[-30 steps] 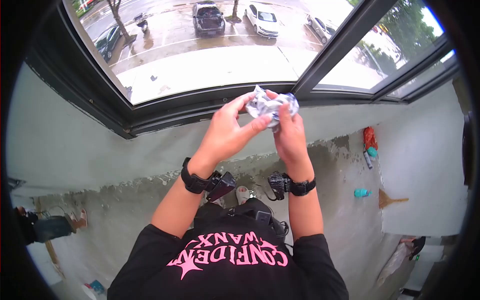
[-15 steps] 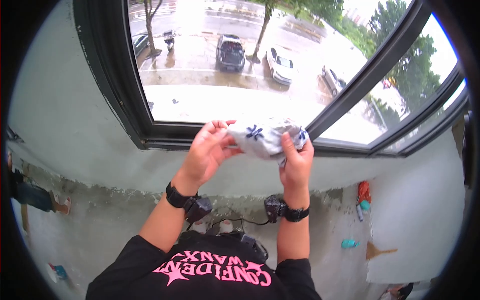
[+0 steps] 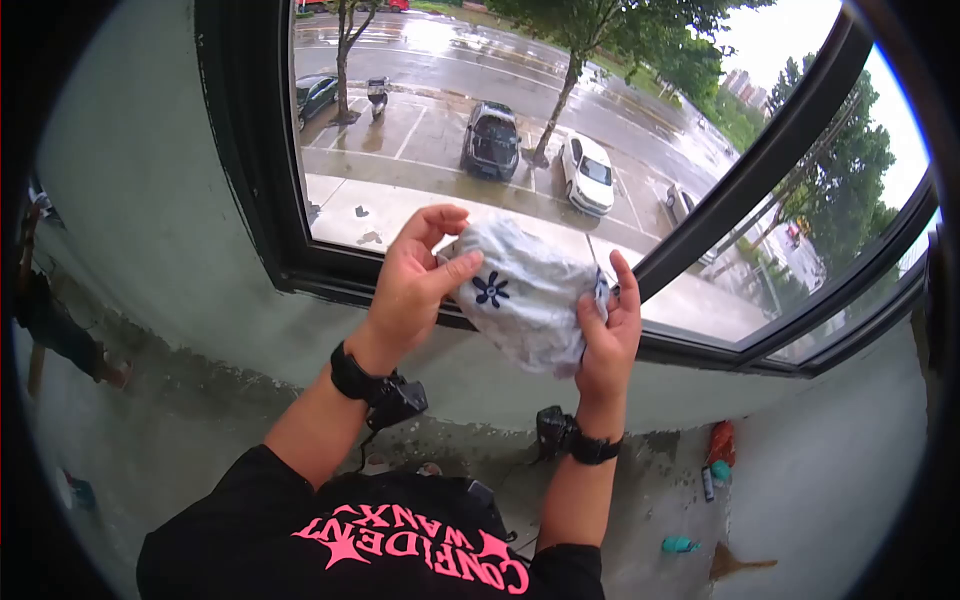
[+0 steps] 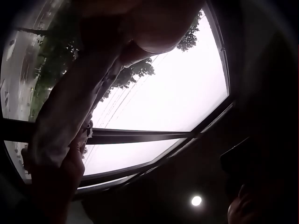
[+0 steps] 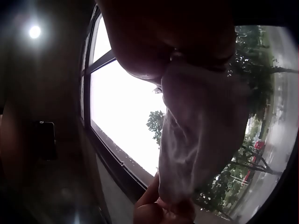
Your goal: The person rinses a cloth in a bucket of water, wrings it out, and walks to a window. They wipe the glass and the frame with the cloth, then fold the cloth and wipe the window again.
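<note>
A whitish cloth (image 3: 530, 290) with dark blue flower prints is stretched between both hands, in front of the window's lower frame. My left hand (image 3: 410, 275) pinches its left end, thumb on the near face. At the other end my right hand (image 3: 610, 335) grips the bunched edge, thumb in front and fingers behind. In the left wrist view the cloth (image 4: 63, 112) runs as a dim band between the hands. The right wrist view shows the cloth (image 5: 201, 130) hanging in folds, with the left hand (image 5: 163, 212) at its lower end.
A dark window frame (image 3: 700, 350) spans the wall ahead, with parked cars outside. On the floor at right lie a red bag (image 3: 721, 443), a teal bottle (image 3: 680, 545) and a broom head (image 3: 735, 563). Another person's legs (image 3: 75, 335) show at far left.
The cloth was crumpled in both hands; it is now spread wider, its flower print facing up. The hands have moved apart. The head view has tilted up, showing more of the street.
</note>
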`<action>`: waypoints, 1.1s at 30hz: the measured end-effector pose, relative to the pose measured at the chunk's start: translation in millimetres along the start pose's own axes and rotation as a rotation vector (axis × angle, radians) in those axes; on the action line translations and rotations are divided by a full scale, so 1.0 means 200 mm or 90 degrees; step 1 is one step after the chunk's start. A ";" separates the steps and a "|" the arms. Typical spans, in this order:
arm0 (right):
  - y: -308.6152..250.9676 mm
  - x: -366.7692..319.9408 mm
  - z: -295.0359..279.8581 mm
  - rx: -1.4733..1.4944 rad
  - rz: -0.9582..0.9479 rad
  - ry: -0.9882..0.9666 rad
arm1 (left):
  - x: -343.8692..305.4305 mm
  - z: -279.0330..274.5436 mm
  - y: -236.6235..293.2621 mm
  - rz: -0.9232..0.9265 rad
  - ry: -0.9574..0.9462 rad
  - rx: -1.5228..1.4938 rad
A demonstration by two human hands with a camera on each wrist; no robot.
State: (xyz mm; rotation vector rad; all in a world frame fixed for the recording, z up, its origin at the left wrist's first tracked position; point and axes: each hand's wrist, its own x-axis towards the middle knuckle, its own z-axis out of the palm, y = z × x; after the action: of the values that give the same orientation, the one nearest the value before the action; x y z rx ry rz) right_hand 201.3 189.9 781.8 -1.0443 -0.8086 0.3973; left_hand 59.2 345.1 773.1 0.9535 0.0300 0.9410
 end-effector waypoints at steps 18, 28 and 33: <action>-0.12 0.77 0.33 -0.923 -0.830 0.297 | 0.50 0.01 0.30 0.665 0.068 1.178; -0.03 0.62 0.59 -0.559 -0.866 0.130 | 0.57 -0.02 0.23 0.684 0.128 1.235; 0.07 0.84 0.69 -0.368 -0.854 -0.052 | 0.58 -0.06 0.22 0.722 0.146 1.270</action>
State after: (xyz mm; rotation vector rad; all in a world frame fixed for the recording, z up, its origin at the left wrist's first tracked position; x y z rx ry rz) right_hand 208.0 388.0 871.7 -0.7746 -1.5414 -0.9888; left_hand 97.3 444.1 838.6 2.8329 0.8247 2.0675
